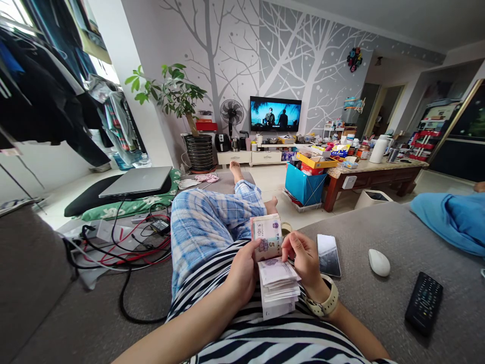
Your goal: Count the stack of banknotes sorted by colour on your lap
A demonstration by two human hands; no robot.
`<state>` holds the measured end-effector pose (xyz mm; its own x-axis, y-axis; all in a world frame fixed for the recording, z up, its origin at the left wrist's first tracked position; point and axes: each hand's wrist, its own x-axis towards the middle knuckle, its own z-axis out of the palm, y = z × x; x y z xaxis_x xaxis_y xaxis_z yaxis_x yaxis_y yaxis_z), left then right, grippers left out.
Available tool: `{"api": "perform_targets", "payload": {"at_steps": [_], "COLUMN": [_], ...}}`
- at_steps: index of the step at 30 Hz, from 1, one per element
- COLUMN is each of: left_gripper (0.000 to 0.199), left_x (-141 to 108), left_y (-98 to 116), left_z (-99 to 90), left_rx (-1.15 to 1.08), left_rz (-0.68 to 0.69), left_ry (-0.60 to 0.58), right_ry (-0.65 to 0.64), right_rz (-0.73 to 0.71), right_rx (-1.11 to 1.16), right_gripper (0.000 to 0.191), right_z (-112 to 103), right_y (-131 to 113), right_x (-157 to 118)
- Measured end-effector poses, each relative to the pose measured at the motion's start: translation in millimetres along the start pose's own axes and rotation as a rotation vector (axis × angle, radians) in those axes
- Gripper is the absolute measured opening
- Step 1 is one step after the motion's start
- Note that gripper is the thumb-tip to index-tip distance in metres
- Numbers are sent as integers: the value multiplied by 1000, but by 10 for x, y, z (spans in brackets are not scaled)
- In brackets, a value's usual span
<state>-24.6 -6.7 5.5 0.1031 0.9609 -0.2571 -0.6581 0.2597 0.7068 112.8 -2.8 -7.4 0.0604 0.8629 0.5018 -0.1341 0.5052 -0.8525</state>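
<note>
Left hand, lower centre of frame: clamped on a wad of upright banknotes, thumb across the front, other fingers hidden behind. Right hand, just right of it: fingers curled in, tips at the notes' right edge; cannot tell whether a note is pinched. Lower banknotes sit layered and folded-looking just below the upright ones, over the striped shirt. Can't tell if their top ends are gripped too.

Risks, my judgement: the lower notes look uneven and poorly backed, so a loosened left thumb could let them slide down the shirt or fan out. Thin paper, edges close together: right fingertips could catch two notes at once, or crease or tear one if tugged askew. A shift of the legs in checked pants could tip the pile. Watch on the right wrist is near the lower notes' right edge; a low sweep could snag them. Anything dropped rightward may land on the sofa near the phone. Television, upper centre, is lit: a glance there could cost a miscount. Fan looks too far off to matter.
</note>
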Motion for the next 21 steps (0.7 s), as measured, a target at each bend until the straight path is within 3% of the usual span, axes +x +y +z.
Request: {"api": "perform_targets", "payload": {"at_steps": [12, 21], "left_gripper": [21, 20], "left_x": [-69, -42], "left_y": [34, 19], "left_z": [28, 35], "left_rx": [111, 65], "left_rz": [29, -1], "left_ry": [-83, -4], "right_ry": [74, 72], "right_rz": [119, 101], "right_rx": [-86, -142], "right_gripper": [39, 38], "right_z": [-8, -11], "right_y": [30, 42], "right_x": [87, 71]}}
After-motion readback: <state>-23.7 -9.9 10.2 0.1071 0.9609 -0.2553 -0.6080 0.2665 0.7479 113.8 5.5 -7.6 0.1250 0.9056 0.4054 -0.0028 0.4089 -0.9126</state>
